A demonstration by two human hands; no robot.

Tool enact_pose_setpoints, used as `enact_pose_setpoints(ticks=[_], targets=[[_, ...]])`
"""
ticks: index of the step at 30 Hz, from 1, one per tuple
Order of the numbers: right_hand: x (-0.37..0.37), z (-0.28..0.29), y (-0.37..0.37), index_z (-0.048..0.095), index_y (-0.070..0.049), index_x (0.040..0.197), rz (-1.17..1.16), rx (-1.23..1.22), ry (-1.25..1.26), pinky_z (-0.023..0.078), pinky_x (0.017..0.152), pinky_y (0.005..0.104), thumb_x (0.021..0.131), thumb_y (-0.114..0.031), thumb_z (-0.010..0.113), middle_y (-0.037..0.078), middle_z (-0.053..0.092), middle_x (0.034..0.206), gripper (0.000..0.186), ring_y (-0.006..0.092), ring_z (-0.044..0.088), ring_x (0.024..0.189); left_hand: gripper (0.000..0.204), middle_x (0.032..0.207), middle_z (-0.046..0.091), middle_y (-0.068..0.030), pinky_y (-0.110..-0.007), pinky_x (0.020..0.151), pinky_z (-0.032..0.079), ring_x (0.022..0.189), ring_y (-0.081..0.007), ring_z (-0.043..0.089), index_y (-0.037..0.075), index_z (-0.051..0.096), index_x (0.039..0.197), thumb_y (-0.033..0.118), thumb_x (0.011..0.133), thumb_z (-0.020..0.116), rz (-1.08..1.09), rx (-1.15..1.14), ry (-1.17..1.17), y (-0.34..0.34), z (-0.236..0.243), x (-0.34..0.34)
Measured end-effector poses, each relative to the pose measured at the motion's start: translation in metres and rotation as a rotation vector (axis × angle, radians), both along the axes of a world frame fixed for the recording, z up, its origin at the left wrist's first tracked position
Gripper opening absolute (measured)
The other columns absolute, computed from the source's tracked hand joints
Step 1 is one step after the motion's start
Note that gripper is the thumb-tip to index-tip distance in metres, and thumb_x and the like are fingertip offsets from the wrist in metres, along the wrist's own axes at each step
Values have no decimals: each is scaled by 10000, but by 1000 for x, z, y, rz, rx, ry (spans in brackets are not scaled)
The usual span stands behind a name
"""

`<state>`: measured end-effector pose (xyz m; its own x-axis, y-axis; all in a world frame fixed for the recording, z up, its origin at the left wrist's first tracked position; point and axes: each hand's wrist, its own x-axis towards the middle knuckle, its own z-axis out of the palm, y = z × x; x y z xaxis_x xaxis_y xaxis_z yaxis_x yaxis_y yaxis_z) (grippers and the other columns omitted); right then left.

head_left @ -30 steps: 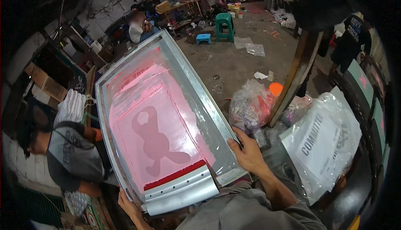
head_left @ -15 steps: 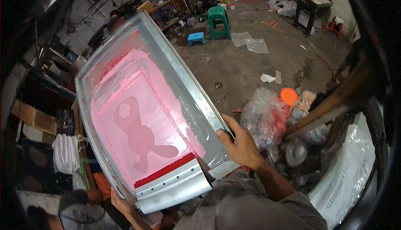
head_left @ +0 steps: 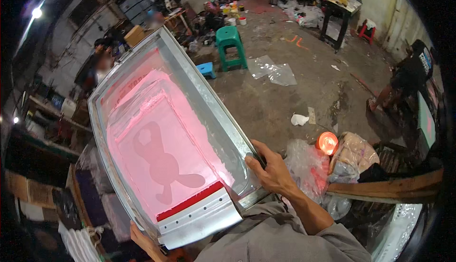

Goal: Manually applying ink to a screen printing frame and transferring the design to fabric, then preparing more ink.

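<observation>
A metal-edged screen printing frame (head_left: 213, 112) is held tilted in front of me. Pink ink (head_left: 192, 114) coats much of its mesh, around a darker rounded figure (head_left: 164, 164). At the frame's near end lies a squeegee (head_left: 202, 219) with a silver metal holder and a red blade against the ink. My right hand (head_left: 270, 169) is closed on the right rim, thumb on top. Lower left, my left hand (head_left: 142, 243) grips the other side near the squeegee; its fingers are partly hidden beneath the frame.
A green stool (head_left: 231, 48) and a low blue stool (head_left: 206, 69) stand beyond the frame. Clear plastic sheets (head_left: 273, 70) lie on the floor. To my right are plastic bags (head_left: 306, 164), an orange container (head_left: 327, 143) and a wooden beam (head_left: 387, 186). A person (head_left: 411, 74) is at far right.
My view has swung to the right, bringing the person at far right more into sight. The frame stays in both hands, with the squeegee still at its near end.
</observation>
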<state>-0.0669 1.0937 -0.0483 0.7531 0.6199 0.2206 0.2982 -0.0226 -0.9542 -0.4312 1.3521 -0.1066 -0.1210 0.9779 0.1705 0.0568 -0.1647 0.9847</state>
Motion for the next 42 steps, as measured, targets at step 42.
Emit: enact_pose_setpoints(ticks=[42], targets=[[-265, -157, -61, 503, 46, 1354, -709, 300, -26, 497, 798, 303, 940, -208, 629, 135, 682, 1021, 502, 155, 626, 904, 391, 1023, 615, -84, -326, 855, 441, 946, -189, 550, -16, 593, 1197, 307, 981, 558, -752, 392, 13, 104, -39, -4]])
